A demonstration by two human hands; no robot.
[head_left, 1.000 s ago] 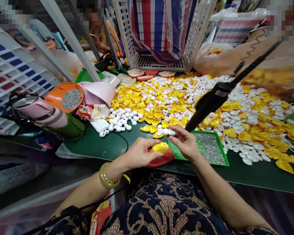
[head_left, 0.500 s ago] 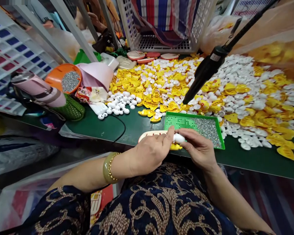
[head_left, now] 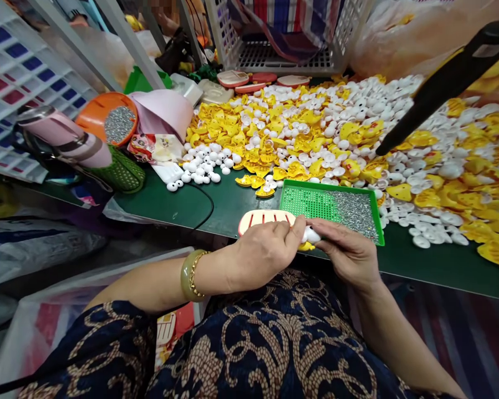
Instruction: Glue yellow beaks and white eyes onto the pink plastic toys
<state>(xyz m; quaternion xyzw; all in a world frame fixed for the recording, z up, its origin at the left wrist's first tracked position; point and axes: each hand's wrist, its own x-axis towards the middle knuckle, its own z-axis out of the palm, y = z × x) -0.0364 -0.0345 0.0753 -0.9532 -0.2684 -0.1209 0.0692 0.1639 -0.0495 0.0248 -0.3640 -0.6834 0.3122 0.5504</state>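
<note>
Close to the table's front edge, my left hand (head_left: 270,248) is closed round a cream plastic toy part (head_left: 263,218) with red slots and a red rim. A yellow piece (head_left: 306,246) shows under the fingers; how it joins the cream part is hidden. Fingertips of my right hand (head_left: 349,249) pinch a white rounded eye piece (head_left: 311,236) against the left thumb and forefinger. Just behind the hands lies a green perforated tray (head_left: 310,204), with small silvery screws (head_left: 357,213) in its right half.
A black power screwdriver (head_left: 444,83) hangs at the right over a heap of yellow and white plastic parts (head_left: 291,133). White eye pieces (head_left: 208,163) lie at the left, near a pink bottle (head_left: 70,138) and an orange bowl (head_left: 95,119) of screws. A white plastic crate (head_left: 283,62) stands behind.
The hanging screwdriver has swung to the right. Both hands stay together at the same work, and more of the cream part shows above my left hand. The camera view has shifted slightly.
</note>
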